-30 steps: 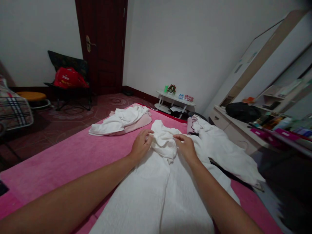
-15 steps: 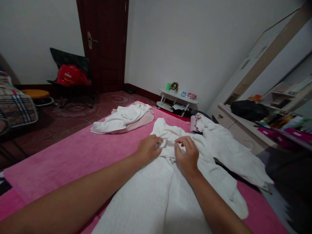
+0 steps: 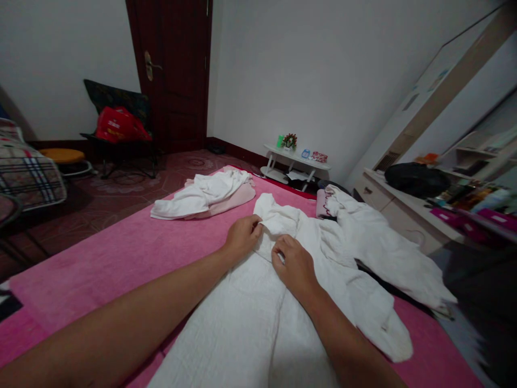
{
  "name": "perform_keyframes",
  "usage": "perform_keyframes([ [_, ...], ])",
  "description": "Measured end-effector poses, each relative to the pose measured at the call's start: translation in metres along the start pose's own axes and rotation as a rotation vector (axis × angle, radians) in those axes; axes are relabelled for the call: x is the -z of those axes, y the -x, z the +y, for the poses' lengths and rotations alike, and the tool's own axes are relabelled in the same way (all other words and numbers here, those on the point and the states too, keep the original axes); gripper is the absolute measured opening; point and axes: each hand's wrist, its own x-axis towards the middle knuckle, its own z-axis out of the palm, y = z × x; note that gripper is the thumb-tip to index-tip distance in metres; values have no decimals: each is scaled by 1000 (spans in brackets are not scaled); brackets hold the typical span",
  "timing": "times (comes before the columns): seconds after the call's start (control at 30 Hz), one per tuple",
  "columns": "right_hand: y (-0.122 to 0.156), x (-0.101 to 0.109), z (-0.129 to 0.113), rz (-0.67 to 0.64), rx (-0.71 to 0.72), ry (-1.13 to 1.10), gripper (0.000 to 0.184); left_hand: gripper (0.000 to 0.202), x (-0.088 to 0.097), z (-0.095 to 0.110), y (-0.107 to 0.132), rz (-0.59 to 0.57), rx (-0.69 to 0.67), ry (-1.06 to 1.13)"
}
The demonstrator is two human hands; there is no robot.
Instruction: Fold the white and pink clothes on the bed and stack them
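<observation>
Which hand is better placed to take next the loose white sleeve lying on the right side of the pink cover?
Right, probably. The right hand rests on the white garment, nearer the sleeve; the left hand grips a fold farther away and would have to cross over.

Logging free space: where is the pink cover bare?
Bare pink cover lies left of the left hand, between the spread white garment and the crumpled white pile. Right of the right hand, a second garment crowds it.
</observation>
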Motion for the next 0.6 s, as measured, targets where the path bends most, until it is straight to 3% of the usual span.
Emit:
perform_keyframes([
  [0.17, 1, 5, 0, -25, -21, -67, 8, 20, -1, -4, -1, 64, 19, 143],
  [0.37, 3, 1, 1, -101, -77, -84, 13, 22, -3, -7, 0, 18, 15, 164],
  [0.6, 1, 3, 5, 12, -5, -283, 23, 21, -3, -9, -2, 39, 34, 178],
])
